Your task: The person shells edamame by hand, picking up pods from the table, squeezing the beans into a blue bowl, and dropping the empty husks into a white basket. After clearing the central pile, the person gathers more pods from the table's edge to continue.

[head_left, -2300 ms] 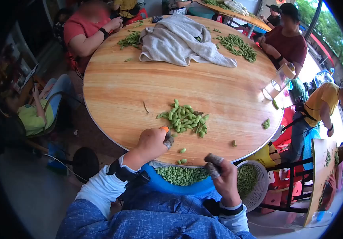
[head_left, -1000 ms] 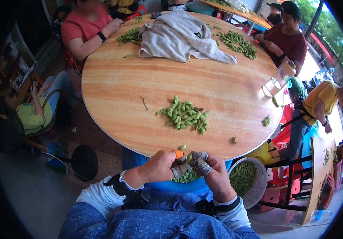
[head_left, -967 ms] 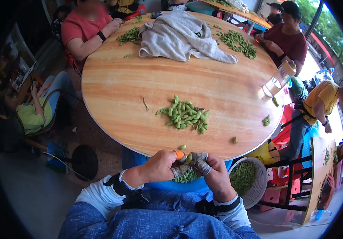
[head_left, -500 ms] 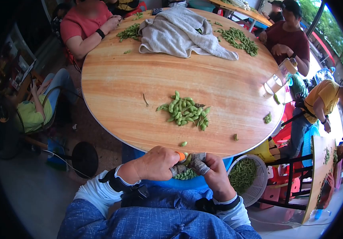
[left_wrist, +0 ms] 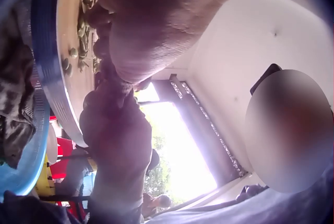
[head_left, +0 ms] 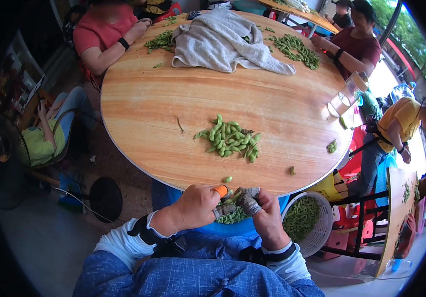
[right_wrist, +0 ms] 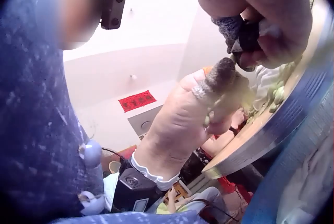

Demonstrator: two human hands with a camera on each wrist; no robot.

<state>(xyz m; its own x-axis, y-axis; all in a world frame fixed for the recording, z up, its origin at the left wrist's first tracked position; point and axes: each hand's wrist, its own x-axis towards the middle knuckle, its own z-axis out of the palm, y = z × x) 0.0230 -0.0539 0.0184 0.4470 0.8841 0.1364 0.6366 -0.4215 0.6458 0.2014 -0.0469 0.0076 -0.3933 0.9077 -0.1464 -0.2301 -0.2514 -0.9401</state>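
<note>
Green pod [head_left: 233, 198], one: pinched by my left hand [head_left: 193, 205] and right hand [head_left: 269, 218] (fingertips wrapped); pile of pods [head_left: 229, 139] beyond them.

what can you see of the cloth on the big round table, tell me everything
The cloth is pale grey and looks like soft towelling. It lies rumpled in a folded mound on the far part of the table, its right end trailing out flatter to a corner. A small gap in its folds shows a bit of green. Pods lie close by its left side, more pods by its right. What it covers is hidden.
</note>
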